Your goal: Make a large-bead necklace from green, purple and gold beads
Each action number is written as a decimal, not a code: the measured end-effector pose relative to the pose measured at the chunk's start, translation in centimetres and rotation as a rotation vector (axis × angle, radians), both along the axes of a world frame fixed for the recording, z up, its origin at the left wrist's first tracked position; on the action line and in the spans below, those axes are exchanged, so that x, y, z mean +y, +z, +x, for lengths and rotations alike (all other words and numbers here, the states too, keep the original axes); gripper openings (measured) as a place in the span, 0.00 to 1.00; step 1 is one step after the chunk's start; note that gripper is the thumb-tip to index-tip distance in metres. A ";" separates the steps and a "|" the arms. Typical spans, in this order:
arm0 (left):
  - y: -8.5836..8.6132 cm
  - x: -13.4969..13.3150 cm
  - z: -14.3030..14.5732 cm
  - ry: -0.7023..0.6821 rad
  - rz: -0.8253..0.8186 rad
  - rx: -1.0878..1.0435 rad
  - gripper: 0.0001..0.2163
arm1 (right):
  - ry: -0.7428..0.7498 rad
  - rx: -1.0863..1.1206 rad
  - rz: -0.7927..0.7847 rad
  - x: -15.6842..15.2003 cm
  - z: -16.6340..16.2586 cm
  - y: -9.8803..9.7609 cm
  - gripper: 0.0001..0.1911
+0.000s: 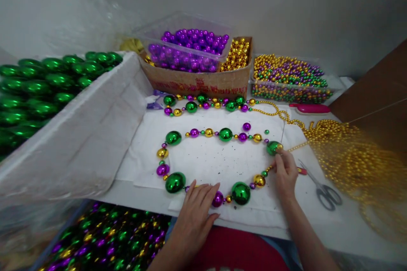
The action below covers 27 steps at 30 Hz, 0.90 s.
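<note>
A beaded necklace [241, 193] of shiny green, gold and purple beads lies in a loop on a white cloth [210, 161]. My left hand [199, 207] rests with outstretched fingers over the loop's near side, beside a purple bead [218, 198]; its fingers hide part of the string. At the loop's right end, my right hand [285, 173] pinches the necklace by a small gold bead [279, 147], right next to a large green bead [272, 148]. A loose purple bead [246, 126] and a tiny green bead [266, 131] lie beyond the loop's far side.
A second necklace [191, 107] lies behind. Gold bead strings [352, 152], scissors [329, 196] and a pink-handled tool [313, 109] are at right. A white foam box [121, 127] holds green beads at left. A cardboard box [197, 82] and a clear bin [292, 89] stand at the back.
</note>
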<state>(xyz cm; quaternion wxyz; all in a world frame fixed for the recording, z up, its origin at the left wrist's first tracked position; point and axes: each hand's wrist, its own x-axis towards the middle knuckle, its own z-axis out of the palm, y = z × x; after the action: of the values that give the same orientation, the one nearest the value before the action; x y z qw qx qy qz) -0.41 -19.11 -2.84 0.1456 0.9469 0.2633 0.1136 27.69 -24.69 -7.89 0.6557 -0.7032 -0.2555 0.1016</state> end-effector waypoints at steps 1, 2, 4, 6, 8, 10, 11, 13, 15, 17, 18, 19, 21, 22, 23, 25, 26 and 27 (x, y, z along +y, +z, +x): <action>-0.1 0.0 0.1 -0.006 0.012 -0.005 0.27 | -0.002 0.002 0.001 0.0 0.0 -0.1 0.13; -0.2 -0.1 0.3 -0.010 0.025 -0.009 0.26 | -0.004 0.004 0.001 0.0 0.0 -0.1 0.13; -0.4 -0.1 0.4 -0.016 0.057 -0.022 0.26 | -0.007 0.010 0.001 0.1 0.0 -0.2 0.13; -0.7 -0.1 0.5 -0.020 0.093 -0.042 0.26 | -0.012 0.016 -0.003 0.1 0.0 -0.3 0.13; -1.0 -0.1 0.6 -0.023 0.115 -0.057 0.26 | -0.015 0.023 -0.010 0.2 0.0 -0.3 0.14; -1.2 0.0 0.6 -0.020 0.116 -0.059 0.25 | -0.011 0.028 -0.018 0.2 0.0 -0.3 0.14; -1.2 0.0 0.5 -0.020 0.110 -0.057 0.24 | -0.009 0.030 -0.022 0.2 0.0 -0.3 0.14; -1.1 0.1 0.5 -0.020 0.096 -0.051 0.22 | -0.010 0.034 -0.027 0.2 0.0 -0.4 0.14; -1.0 0.0 0.6 -0.018 0.088 -0.047 0.22 | -0.012 0.039 -0.030 0.2 0.1 -0.5 0.15; -1.0 0.0 0.6 -0.011 0.085 -0.047 0.22 | -0.009 0.044 -0.034 0.2 0.1 -0.6 0.15; -1.0 0.0 0.6 -0.009 0.084 -0.048 0.22 | -0.008 0.046 -0.036 0.2 0.2 -0.6 0.15; -1.0 -0.1 0.7 -0.008 0.083 -0.050 0.22 | -0.008 0.047 -0.037 0.3 0.2 -0.7 0.15; -1.0 -0.1 0.8 -0.007 0.080 -0.051 0.21 | -0.012 0.049 -0.038 0.3 0.2 -0.7 0.16; -1.0 -0.1 0.8 -0.008 0.080 -0.052 0.21 | -0.013 0.050 -0.037 0.3 0.2 -0.7 0.16; -1.0 -0.1 0.9 -0.009 0.080 -0.055 0.21 | -0.014 0.051 -0.037 0.3 0.2 -0.7 0.16; -0.9 -0.1 0.9 -0.012 0.083 -0.063 0.21 | -0.013 0.054 -0.036 0.3 0.2 -0.7 0.17; -0.9 -0.1 0.9 -0.014 0.087 -0.069 0.21 | -0.013 0.054 -0.036 0.2 0.2 -0.7 0.17; -0.9 -0.1 0.9 -0.016 0.092 -0.074 0.21 | -0.013 0.055 -0.036 0.2 0.2 -0.7 0.16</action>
<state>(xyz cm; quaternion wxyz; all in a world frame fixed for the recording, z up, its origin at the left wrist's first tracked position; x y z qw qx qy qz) 0.51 -19.23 -3.70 0.1125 0.9497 0.2448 0.1595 27.91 -24.45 -8.57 0.6503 -0.7135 -0.2310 0.1212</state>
